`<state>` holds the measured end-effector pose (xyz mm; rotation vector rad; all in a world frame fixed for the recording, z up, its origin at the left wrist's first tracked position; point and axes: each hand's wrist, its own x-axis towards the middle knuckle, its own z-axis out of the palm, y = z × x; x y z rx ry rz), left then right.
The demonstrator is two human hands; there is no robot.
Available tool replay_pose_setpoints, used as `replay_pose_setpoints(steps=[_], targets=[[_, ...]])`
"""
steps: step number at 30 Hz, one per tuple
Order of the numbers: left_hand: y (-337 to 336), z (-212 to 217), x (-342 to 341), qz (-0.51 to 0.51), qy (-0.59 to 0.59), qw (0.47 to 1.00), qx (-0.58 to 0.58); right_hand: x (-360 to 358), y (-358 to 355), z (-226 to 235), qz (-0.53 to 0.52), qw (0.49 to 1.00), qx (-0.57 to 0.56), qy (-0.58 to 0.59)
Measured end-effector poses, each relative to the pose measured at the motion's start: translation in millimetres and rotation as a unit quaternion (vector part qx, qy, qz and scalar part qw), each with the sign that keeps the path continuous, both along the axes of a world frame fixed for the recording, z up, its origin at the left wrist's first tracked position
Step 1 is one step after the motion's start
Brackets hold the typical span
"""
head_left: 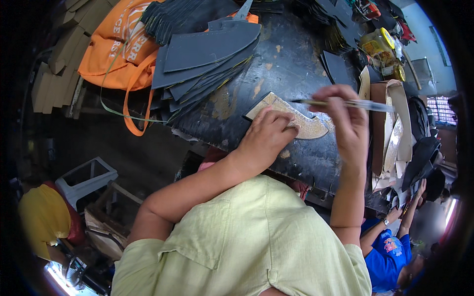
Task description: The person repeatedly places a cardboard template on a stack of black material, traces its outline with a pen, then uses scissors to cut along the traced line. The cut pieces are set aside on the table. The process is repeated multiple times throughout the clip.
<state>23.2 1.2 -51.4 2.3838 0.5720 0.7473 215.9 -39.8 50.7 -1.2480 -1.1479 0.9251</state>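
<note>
One pen [374, 105], one curved tan piece [312, 127] and two yellow-lidded jars [374, 48] show toward two o'clock. One orange bag [111, 64] sits toward ten.

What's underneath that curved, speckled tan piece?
A thin dark edge shows at the piece's left end, perhaps another layer. The scuffed black table surrounds it; the piece and bare left hand hide anything else beneath.

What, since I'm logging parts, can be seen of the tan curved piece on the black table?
The tan curved piece looks like speckled board with a dark edge. It lies flat on the worn black table, partly covered by the left grip. A pen in the right grip points over it; contact is unclear.
</note>
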Motion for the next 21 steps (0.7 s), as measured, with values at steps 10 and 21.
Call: replay_pose_setpoints(steps=[10,21], targets=[[-2.6,-9.4,2.5,0.004,-0.027,0.999,-0.036,-38.6,49.3,-21.8,0.146,0.953,-0.077,-0.253],[-0.5,5.7,1.2,0.005,0.025,0.999,-0.019,-20.8,57.0,-15.7,0.032,0.960,-0.087,-0.264]])
